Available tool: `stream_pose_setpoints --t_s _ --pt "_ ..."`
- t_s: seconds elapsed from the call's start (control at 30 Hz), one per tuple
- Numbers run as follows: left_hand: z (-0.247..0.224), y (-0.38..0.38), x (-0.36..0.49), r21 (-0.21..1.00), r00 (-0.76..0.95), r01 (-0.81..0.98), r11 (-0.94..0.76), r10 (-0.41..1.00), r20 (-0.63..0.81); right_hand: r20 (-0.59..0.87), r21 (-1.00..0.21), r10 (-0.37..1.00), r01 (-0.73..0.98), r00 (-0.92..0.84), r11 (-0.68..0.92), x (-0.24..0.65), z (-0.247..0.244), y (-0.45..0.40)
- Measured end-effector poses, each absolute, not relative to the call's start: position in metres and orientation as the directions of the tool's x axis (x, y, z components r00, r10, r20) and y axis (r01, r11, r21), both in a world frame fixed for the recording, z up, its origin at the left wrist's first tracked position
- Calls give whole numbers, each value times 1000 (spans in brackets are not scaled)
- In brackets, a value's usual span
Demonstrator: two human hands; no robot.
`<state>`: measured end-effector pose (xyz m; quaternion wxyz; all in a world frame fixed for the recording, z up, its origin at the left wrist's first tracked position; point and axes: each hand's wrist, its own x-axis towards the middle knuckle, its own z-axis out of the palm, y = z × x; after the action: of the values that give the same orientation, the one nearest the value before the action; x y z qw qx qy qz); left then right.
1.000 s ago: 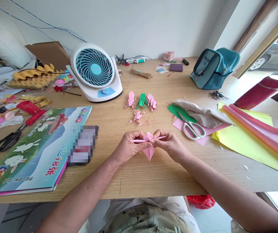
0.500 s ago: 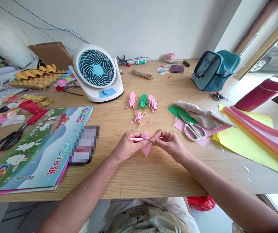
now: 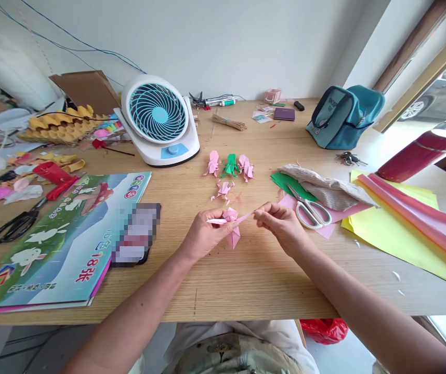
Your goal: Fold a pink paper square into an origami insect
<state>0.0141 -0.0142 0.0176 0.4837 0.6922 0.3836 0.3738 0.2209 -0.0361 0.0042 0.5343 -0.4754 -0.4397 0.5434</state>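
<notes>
Low over the table's front half, a pink folded-paper piece (image 3: 234,238) is held between my hands. My left hand (image 3: 206,232) pinches its body, thumb across the middle, with one narrow flap sticking out to the left. The fingertips of my right hand (image 3: 279,224) are closed at the tip of the opposite flap, which slants up to the right. Just beyond my hands lies a small pink origami figure (image 3: 223,191) with thin bent limbs. Behind it stand a green origami figure (image 3: 231,165) between a pink one (image 3: 213,163) and another pink one (image 3: 246,167).
White-handled scissors (image 3: 313,214) rest on pink and green paper beside a grey cloth (image 3: 326,184). Yellow sheets (image 3: 398,244) and a red bottle (image 3: 418,156) are at right. To the left are a picture pad (image 3: 63,239), a phone (image 3: 136,234) and a fan (image 3: 158,119).
My right hand has shifted right, out to the flap's tip. That flap now points up to the right instead of lying level, and the paper has tilted slightly.
</notes>
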Motion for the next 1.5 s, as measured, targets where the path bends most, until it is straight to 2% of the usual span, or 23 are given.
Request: stream_pose_setpoints --t_s 0.1,0.27,0.43,0.57,0.7,0.8,0.9,1.0,1.13,1.27,1.37,1.43,1.5 --pt "20 -16 14 902 293 267 -339 920 260 60 -994 983 -83 173 75 221 5 -38" --pt "22 -20 17 822 271 323 -468 879 394 56 -998 998 5 32 56 210 6 -44" --pt "14 -21 19 833 307 336 -439 887 344 28 -992 998 -121 -54 21 205 8 -45" --pt "12 -20 21 871 346 267 -412 885 312 18 -991 996 -132 -92 5 208 8 -45" --pt "16 -20 23 908 418 194 -371 869 265 -43 -981 984 -177 -173 -74 212 6 -43" --pt "18 -21 23 874 416 220 -433 852 317 -78 -977 986 -186 -149 -106 211 3 -42" --pt "17 -22 21 731 314 327 -598 799 513 -77 -988 997 -135 -20 -79 210 2 -43" --pt "15 -24 18 505 300 487 -713 680 669 -60 -993 998 -105 1 -60 209 1 -45" --pt "16 -28 17 254 442 592 -765 572 691 -99 -983 994 -150 -44 -104 207 1 -46" --pt "18 -32 19 85 572 585 -806 485 661 -147 -968 987 -198 -58 -156 206 2 -44" --pt "17 -33 22 100 571 579 -809 490 659 -150 -970 988 -186 -47 -156 206 4 -43" --pt "15 -33 24 186 534 570 -800 533 656 -145 -974 989 -169 -43 -150 206 5 -43" --pt "15 -32 26 327 481 536 -778 600 639 -130 -980 991 -147 -36 -134 207 6 -43"
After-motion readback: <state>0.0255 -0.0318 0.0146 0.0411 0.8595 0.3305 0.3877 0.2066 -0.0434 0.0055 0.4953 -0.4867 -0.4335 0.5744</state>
